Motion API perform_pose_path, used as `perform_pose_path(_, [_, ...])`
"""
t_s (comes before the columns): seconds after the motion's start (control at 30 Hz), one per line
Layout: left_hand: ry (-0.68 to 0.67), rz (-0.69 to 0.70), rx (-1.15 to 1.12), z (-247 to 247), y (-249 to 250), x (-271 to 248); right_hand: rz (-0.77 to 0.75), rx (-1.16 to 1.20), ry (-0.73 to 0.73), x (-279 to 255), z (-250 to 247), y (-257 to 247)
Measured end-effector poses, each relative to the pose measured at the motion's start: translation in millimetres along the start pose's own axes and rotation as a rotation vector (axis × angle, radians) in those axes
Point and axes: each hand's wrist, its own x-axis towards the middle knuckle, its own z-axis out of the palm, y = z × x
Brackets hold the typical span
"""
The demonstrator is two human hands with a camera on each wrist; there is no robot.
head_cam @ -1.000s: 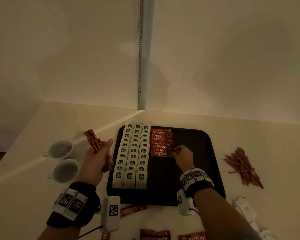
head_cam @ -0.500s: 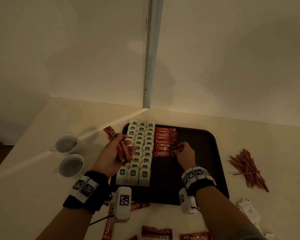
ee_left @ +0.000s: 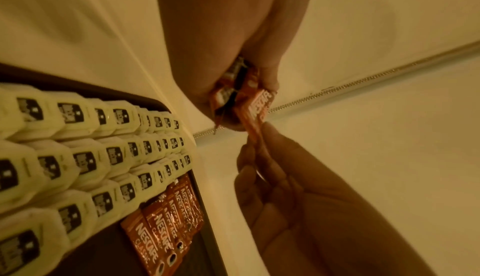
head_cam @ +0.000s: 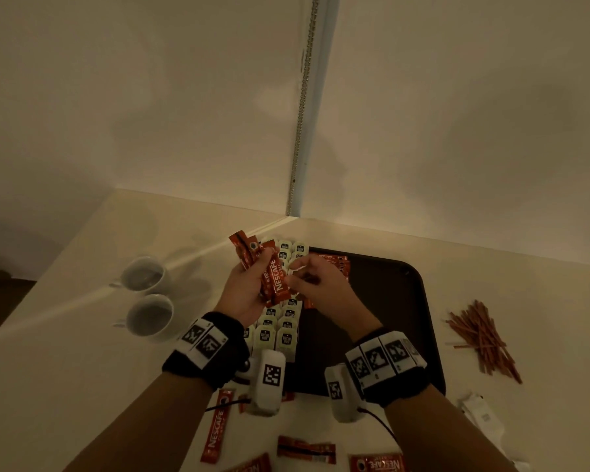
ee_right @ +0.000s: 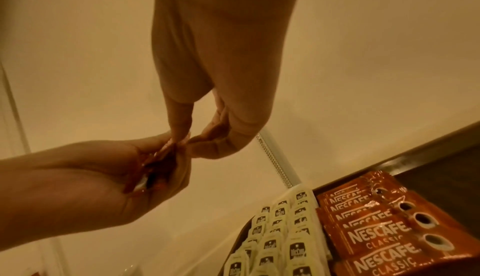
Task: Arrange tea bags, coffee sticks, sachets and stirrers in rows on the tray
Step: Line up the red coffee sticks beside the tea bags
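— Looking from the head: pale tea bags [head_cam: 288, 321] fill three rows on the dark tray [head_cam: 419, 321]; brown stirrers [head_cam: 482, 338] and white sachets [head_cam: 479, 413] wait on the table's right edge.

— Wrists: left hand [head_cam: 242, 294] clasps the orange coffee sticks [head_cam: 275, 279]; the right hand [ee_right: 207, 136] pinches one [ee_left: 255, 128].

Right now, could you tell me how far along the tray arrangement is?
Done: the tea bags fill three columns on the tray, and a row of coffee sticks has begun beside them. In hand: the left hand grips a bundle of sticks while the right hand pinches one from it. Left: loose sticks near the tray's front edge, white sachets and the stirrers, all off the tray.
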Motion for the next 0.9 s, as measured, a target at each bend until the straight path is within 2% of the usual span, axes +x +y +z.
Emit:
perform_pose_path(0.1, [-0.013,0.068,0.145,-2,0,-4,0.003,0.050,-0.018,-4,1,-5])
perform_pose_path(0.2, [-0.041,0.140,0.292,-1,0,-9,-0.122,0.074,-0.050,-5,3,-10])
perform_pose_path(0.27, [-0.030,0.200,0.353,-3,1,-10,-0.155,0.092,-0.009,-5,4,-13])
perform_pose_path(0.37, [-0.026,0.224,0.410,-11,4,-11,-0.106,0.259,0.093,-8,0,-16])
perform_pose_path(0.47, [-0.048,0.201,0.460,-15,9,-11,-0.084,0.374,0.088,-12,-4,-22])
perform_pose_path(0.57, [-0.050,0.200,0.465,-14,11,-11,-0.141,0.245,0.114,-15,-5,-33])
perform_pose_path(0.67, [-0.098,0.191,0.424,-12,9,-14,-0.181,0.072,0.202,-14,-6,-43])
perform_pose_path(0.9, [-0.111,0.148,0.292,-15,4,-19,0.029,0.142,0.168,-13,-24,-47])
